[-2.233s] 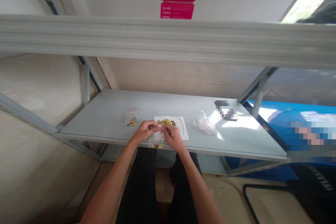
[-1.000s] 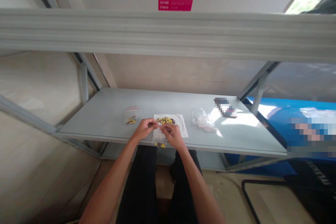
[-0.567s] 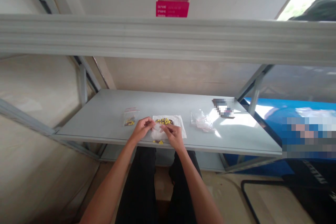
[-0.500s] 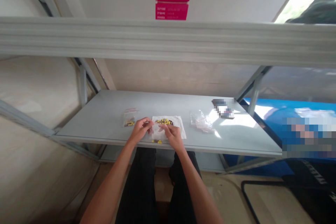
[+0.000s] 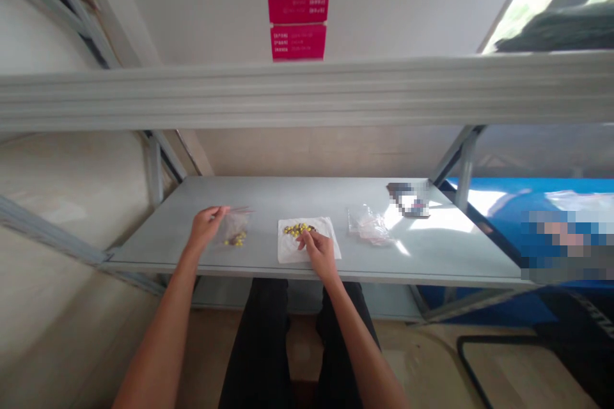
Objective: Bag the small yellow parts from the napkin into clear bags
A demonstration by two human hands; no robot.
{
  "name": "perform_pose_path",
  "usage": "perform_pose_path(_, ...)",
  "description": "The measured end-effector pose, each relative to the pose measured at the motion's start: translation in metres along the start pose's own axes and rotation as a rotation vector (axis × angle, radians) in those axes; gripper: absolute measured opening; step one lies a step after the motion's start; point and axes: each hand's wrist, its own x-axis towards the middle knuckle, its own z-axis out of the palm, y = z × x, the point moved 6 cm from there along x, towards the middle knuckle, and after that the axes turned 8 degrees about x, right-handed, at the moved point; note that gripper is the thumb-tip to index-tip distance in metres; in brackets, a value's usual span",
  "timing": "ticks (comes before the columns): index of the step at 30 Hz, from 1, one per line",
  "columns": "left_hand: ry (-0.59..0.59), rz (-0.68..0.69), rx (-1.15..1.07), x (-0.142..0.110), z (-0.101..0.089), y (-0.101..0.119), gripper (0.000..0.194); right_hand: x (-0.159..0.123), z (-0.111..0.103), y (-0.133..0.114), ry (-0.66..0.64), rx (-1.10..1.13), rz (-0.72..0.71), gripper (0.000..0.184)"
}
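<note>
My left hand (image 5: pixel 206 225) is out to the left on the grey shelf board (image 5: pixel 268 195). Its fingers are curled on the edge of a small clear bag (image 5: pixel 233 229) that holds yellow and brown pieces. My right hand (image 5: pixel 318 250) rests on a white paper sheet (image 5: pixel 330 236) in the middle. Its fingertips are pinched together at a heap of small yellow pieces (image 5: pixel 296 229). What the fingers grip is too small to make out.
A pile of empty clear bags (image 5: pixel 368 227) lies right of the paper, with a dark flat object (image 5: pixel 407 198) behind it. A grey shelf beam (image 5: pixel 307 92) crosses overhead under pink labels (image 5: pixel 298 0). Metal uprights stand at both ends, and a blue surface (image 5: pixel 499 201) lies to the right.
Both hands were together at the front edge on a clear bag with yellow pieces. My left hand has carried the bag left; my right hand has reached forward to the heap.
</note>
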Motion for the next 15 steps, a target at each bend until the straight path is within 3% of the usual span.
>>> perform_pose_path(4, 0.208, 0.168, 0.433, -0.021, -0.002, 0.021, 0.048, 0.0, 0.001, 0.0, -0.001, -0.01, -0.009, 0.055)
perform_pose_path(8, 0.015, 0.365, 0.461, -0.058, 0.04, 0.052, 0.045, -0.004, 0.001, -0.003, 0.053, -0.038, -0.021, 0.054)
perform_pose_path(10, 0.014, 0.358, 0.472, -0.067, 0.058, 0.054, 0.045, -0.005, -0.007, -0.008, 0.093, -0.104, -0.037, 0.053)
perform_pose_path(13, 0.021, 0.324, 0.456, -0.069, 0.076, 0.042, 0.047, -0.002, -0.04, -0.023, 0.219, -0.377, -0.13, 0.042)
perform_pose_path(15, 0.008, 0.316, 0.441, -0.067, 0.082, 0.032, 0.048, 0.003, -0.074, -0.032, 0.391, -0.597, -0.188, 0.033)
